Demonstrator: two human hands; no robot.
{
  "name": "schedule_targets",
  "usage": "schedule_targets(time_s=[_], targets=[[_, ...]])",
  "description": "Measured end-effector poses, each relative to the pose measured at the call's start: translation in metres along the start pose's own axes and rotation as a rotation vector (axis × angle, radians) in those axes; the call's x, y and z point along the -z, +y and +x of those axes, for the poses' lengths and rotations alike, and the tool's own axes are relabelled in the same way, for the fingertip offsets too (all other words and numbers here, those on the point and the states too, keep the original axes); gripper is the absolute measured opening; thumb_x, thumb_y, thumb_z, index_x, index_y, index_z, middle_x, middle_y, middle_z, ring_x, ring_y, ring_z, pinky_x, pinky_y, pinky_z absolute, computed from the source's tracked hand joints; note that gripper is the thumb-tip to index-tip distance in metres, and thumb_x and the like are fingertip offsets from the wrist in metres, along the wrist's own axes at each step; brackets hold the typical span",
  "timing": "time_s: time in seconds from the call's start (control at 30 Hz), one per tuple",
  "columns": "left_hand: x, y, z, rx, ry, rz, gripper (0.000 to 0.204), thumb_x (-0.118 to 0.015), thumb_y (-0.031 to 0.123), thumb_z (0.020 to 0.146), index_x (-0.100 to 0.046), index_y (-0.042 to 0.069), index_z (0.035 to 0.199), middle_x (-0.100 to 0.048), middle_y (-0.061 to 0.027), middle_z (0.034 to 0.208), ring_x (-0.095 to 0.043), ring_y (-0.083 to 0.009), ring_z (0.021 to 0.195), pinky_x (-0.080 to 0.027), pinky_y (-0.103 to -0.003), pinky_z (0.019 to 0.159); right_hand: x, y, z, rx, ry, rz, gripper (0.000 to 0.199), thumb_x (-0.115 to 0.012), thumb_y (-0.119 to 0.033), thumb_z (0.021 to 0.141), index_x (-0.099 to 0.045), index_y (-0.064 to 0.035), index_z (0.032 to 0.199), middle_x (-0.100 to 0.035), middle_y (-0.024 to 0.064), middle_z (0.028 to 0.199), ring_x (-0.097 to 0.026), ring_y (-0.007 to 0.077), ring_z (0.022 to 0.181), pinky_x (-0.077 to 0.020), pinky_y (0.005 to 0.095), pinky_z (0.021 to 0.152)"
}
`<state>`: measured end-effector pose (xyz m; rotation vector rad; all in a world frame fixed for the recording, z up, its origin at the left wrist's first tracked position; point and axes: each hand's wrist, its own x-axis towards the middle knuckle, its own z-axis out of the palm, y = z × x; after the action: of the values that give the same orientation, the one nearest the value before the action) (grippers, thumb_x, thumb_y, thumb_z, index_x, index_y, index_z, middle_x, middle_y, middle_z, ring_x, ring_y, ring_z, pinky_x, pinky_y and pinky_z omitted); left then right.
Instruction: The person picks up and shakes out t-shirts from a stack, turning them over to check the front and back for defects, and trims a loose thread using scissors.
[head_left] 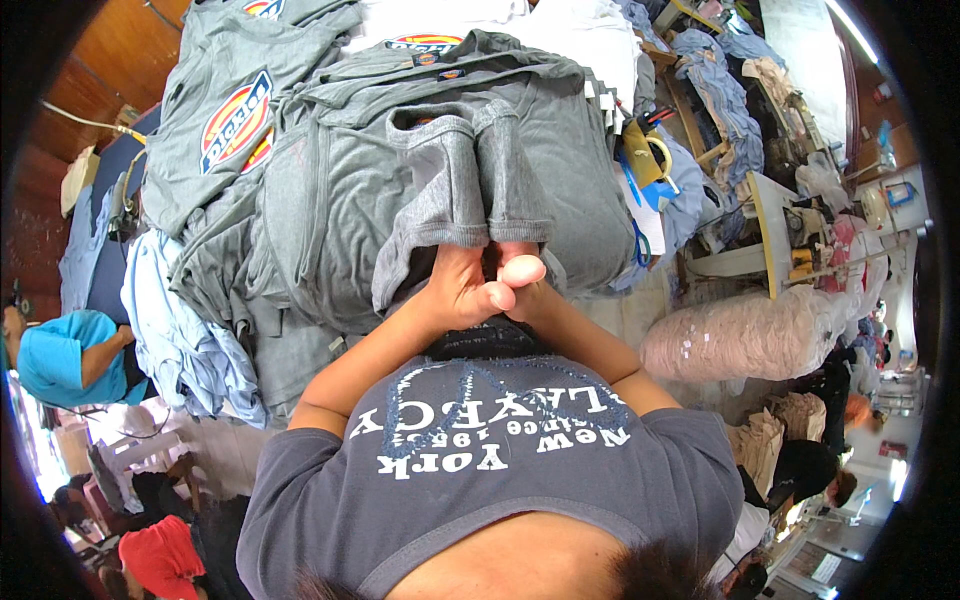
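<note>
Foreground: the wearer's dark grey shirt [490,490]. Left hand [460,280] and right hand [528,280], equally near, fingers hidden under hemmed grey cloth [437,190], closure indeterminable; cloth's long axis runs forward over stacked grey shirts [330,220].

The left arm [365,360] and right arm [592,348] are bending at the elbows and converging before the chest. The left hand [458,285] and right hand [532,296] are pointing forward side by side, thumbs [523,270] lying close together, the remaining fingers largely hiding from view.
</note>
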<state>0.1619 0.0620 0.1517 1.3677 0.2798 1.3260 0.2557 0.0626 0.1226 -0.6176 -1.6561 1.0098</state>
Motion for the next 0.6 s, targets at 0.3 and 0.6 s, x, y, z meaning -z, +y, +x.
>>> schedule_targets(time_s=[0.3, 0.6], targets=[[0.007, 0.000, -0.003, 0.067, -0.015, -0.063, 0.080, -0.063, 0.053, 0.067, -0.038, -0.007, 0.112, -0.048, -0.0114, 0.104, -0.045, -0.0200, 0.098, -0.033, -0.030, 0.087, 0.009, -0.015, -0.002, -0.105, -0.032, 0.131, 0.088, -0.027, -0.066, 0.077, -0.025, 0.0058, 0.127, -0.029, 0.0154, 0.131, -0.025, 0.0247, 0.123, -0.0167, 0.0333, 0.100], [0.018, -0.010, -0.008, 0.068, -0.018, 0.105, 0.089, -0.060, 0.046, 0.072, -0.019, -0.009, 0.127, -0.027, -0.0179, 0.131, -0.026, -0.0248, 0.122, -0.020, -0.033, 0.098, -0.002, -0.035, 0.015, -0.142, 0.270, 0.378, 0.028, -0.051, -0.016, 0.085, -0.048, 0.0022, 0.106, -0.052, 0.0005, 0.096, -0.045, 0.0069, 0.086, -0.0369, 0.0223, 0.075]])
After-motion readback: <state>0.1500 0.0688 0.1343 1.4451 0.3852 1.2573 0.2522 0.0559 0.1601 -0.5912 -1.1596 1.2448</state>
